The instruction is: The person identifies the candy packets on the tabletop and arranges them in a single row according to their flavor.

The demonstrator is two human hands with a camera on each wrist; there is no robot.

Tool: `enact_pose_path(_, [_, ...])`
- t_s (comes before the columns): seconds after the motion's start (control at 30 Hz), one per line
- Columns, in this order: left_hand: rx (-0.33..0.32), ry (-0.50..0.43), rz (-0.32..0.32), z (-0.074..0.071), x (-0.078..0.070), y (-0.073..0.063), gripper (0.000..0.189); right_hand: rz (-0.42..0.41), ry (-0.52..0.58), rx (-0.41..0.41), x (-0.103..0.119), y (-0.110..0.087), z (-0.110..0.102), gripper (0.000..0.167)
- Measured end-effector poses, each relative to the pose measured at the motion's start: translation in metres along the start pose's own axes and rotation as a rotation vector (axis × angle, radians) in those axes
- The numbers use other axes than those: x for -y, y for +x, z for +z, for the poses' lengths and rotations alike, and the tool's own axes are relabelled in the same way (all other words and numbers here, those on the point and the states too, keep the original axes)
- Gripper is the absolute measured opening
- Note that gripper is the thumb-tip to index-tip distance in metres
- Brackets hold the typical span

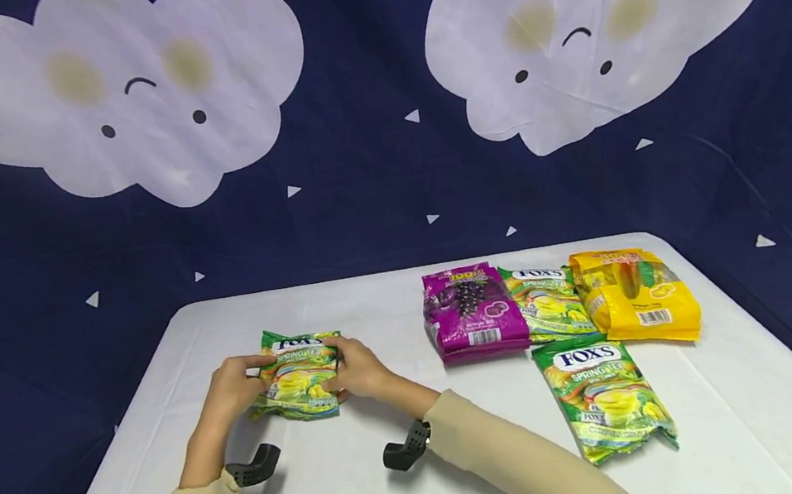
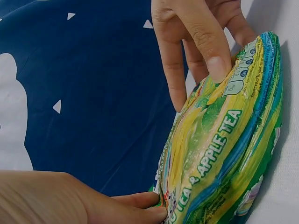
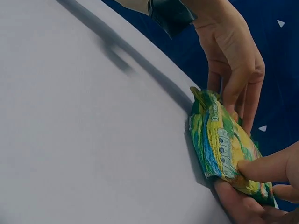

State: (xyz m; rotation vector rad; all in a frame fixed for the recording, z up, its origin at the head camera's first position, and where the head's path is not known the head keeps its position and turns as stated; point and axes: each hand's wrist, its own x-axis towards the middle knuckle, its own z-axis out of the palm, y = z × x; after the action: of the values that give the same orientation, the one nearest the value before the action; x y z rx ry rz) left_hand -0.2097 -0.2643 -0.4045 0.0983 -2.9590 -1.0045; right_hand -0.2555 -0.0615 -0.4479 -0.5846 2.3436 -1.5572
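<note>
A green and yellow bag of Fox's Spring Tea candy [image 1: 296, 377] is at the left part of the table, its printed front facing up. My left hand [image 1: 234, 385] grips its left edge, with thumb and index finger at the side in the left wrist view. At the opposite edge my right hand [image 1: 361, 368] pinches the bag. The right wrist view shows that hand's thumb [image 3: 264, 168] on the printed face and fingers [image 3: 236, 203] curled beneath. The bag's lower seam is crumpled.
On the table's right half [image 1: 496, 434] lies a purple bag with grapes on it [image 1: 475, 312], beside another Fox's bag [image 1: 548, 302] and a yellow candy bag [image 1: 635, 295]. One more Fox's bag [image 1: 607, 399] lies in front of them. A dark blue cloud-patterned curtain [image 1: 378, 224] hangs behind.
</note>
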Motion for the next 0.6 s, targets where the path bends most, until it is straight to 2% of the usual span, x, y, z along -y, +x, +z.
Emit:
enact_pose_path(0.2, [0.011, 0.021, 0.016, 0.0006, 0.0008, -0.0013, 0.039, 0.003, 0.055, 0.055, -0.0030, 0.0021, -0.0020, 0.074])
enact_pose_path(0.37, [0.019, 0.029, 0.017, 0.0016, 0.0018, -0.0007, 0.039, 0.008, 0.018, 0.022, -0.0004, 0.0010, -0.0014, 0.073])
enact_pose_path(0.6, [0.027, 0.029, 0.015, 0.0022, 0.0010, -0.0004, 0.040, 0.049, 0.098, -0.006, 0.0020, -0.0025, 0.0001, 0.074])
